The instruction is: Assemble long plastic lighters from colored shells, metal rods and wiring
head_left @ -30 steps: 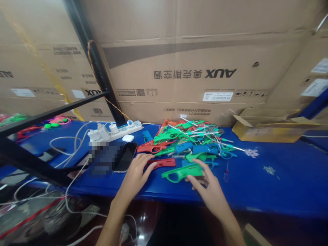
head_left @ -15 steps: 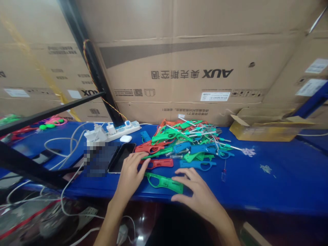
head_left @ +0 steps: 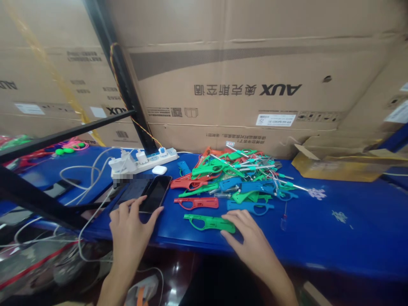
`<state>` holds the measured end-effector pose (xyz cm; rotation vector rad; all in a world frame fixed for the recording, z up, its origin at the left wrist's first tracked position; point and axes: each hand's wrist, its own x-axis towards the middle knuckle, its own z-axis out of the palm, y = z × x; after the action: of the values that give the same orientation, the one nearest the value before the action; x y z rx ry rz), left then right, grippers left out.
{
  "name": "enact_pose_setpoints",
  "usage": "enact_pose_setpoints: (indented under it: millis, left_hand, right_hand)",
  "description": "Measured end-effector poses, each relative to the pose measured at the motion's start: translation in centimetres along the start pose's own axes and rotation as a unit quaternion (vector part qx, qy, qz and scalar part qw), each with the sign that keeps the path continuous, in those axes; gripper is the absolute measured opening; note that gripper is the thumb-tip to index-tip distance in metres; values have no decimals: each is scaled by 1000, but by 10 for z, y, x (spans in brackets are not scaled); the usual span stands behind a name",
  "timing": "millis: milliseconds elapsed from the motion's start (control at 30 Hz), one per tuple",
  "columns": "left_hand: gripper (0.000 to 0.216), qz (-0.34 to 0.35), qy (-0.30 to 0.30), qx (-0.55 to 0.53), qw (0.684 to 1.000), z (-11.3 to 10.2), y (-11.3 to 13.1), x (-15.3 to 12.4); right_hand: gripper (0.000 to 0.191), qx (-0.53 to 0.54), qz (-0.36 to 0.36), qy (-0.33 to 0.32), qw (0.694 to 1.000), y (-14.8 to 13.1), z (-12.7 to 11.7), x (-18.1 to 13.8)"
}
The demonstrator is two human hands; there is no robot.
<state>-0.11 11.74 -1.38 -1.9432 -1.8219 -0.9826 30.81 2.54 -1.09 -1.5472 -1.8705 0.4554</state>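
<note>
My left hand [head_left: 130, 223] is open, fingers and thumb spread about the near end of a black phone [head_left: 157, 194]. I cannot tell whether it touches the phone. The thumb and fingers of my right hand [head_left: 247, 236] close around the right end of a green lighter casing [head_left: 207, 223] that lies flat near the table's front edge. Behind this casing lie a red lighter casing [head_left: 199, 203] and a blue one [head_left: 250, 207]. A pile of red, green and blue casings with metal rods and wires [head_left: 239, 170] spreads farther back.
A white power strip [head_left: 153, 161] with plugs and a white earbud case [head_left: 159, 170] are at the back left. A small red-handled screwdriver [head_left: 283, 223] lies to the right, near small pale pieces [head_left: 339, 216]. An open carton [head_left: 344, 165] stands at the back right. A black metal frame [head_left: 38, 199] crosses the left.
My left hand has moved left, away from the casings to the phone. My right hand has closed on the right end of the green casing. The view has shifted slightly.
</note>
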Motion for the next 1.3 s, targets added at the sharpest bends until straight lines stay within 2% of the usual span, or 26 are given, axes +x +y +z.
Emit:
enact_pose_setpoints:
  millis: [100, 267, 433, 600, 767, 867, 1000, 1067, 1300]
  left_hand:
    - [60, -12, -28, 31, 999, 0, 1, 8]
    - [60, 68, -45, 42, 996, 16, -1, 25]
    - [65, 138, -59, 79, 986, 29, 1, 23]
    - [69, 169, -136, 108, 970, 18, 12, 14]
    - [71, 170, -156, 106, 967, -3, 20, -9]
    - [78, 137, -157, 93, 974, -10, 17, -22]
    - [108, 7, -146, 100, 984, -15, 17, -20]
    - [115, -34, -153, 105, 982, -17, 22, -13]
    - [91, -81, -203, 149, 964, -21, 38, 3]
  right_hand:
    - [25, -1, 3, -1, 1000, -1, 1, 0]
    - [25, -1, 0, -2, 1000, 0, 1, 1]
    - [25, -1, 3, -11, 1000, 0, 0, -1]
    - [24, -3, 5, -12, 1000, 1, 0, -2]
    - [24, -4, 4, -9, 1000, 3, 1, -1]
    - [24, -8, 3, -9, 1000, 3, 2, -1]
    - [24, -9, 1, -6, 1000, 1, 2, -1]
    - [23, -11, 3, -5, 1000, 1, 2, -1]
    - [23, -12, 7, -5, 1000, 0, 1, -1]
